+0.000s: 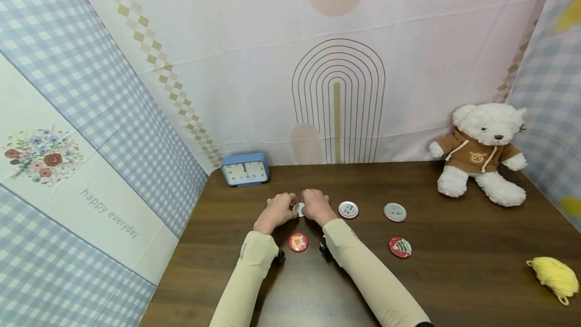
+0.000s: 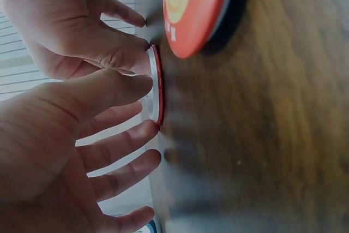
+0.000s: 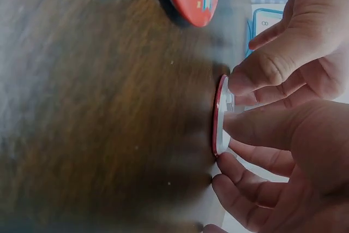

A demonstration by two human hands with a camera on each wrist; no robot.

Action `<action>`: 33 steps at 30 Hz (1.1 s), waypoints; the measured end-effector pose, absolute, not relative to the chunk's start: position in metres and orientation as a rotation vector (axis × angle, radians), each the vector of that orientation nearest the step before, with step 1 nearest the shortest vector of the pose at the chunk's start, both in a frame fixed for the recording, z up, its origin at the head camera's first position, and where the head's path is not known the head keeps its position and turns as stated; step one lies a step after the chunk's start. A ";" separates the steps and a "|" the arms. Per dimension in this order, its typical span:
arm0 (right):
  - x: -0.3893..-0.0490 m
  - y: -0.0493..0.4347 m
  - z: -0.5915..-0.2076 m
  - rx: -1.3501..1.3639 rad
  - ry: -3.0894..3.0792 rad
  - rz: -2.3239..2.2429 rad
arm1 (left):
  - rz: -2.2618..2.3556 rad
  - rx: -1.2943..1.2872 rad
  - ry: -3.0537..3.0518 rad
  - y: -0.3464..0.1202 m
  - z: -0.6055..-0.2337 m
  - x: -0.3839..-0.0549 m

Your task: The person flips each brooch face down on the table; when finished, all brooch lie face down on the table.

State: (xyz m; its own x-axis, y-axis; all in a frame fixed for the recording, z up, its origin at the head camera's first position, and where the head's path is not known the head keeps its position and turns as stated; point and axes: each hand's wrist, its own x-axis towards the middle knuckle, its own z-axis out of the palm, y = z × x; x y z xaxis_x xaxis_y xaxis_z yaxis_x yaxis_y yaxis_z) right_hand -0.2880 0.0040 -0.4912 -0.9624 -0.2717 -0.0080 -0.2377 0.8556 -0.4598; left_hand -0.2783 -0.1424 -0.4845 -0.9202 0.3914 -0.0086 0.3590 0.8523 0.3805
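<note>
Between both hands, a round button badge [image 1: 299, 209] lies with its silvery-white back up and its red rim down at the table. My left hand [image 1: 280, 209] pinches it from the left. In the left wrist view, the left thumb [image 2: 133, 88] presses on the back while fingertips meet the rim. From the other side my right hand [image 1: 317, 206] grips the same badge, its thumb [image 3: 240, 126] on the back and a fingertip at the edge. Closer to me, a red badge [image 1: 298, 242] with a yellow-orange centre lies face up between the forearms.
Right of the hands lie two badges with pale backs up, one nearer [image 1: 348, 209] and one farther [image 1: 395, 212]. A red Christmas-tree badge [image 1: 400, 247] sits below them. A blue clock [image 1: 245, 169], white teddy bear [image 1: 483, 153] and yellow yarn [image 1: 555, 277] stand around the wooden table [image 1: 454, 276].
</note>
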 end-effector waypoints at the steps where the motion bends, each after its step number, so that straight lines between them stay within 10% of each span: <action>1: -0.288 0.004 -0.492 -0.413 2.963 -0.710 | 0.570 0.603 2.939 -0.142 -0.485 -0.278; 33: -0.244 0.014 -0.472 -0.804 2.919 -0.623 | 0.579 0.678 2.931 -0.165 -0.475 -0.241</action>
State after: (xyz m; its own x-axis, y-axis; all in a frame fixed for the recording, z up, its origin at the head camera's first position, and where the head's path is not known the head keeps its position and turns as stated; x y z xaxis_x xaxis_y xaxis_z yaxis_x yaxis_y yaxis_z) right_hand -0.2437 0.0145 -0.4717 -0.8634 -0.5012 0.0574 -0.4810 0.7835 -0.3934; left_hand -0.2409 -0.1648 -0.4750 -0.8992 0.4375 0.0090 0.4081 0.8309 0.3782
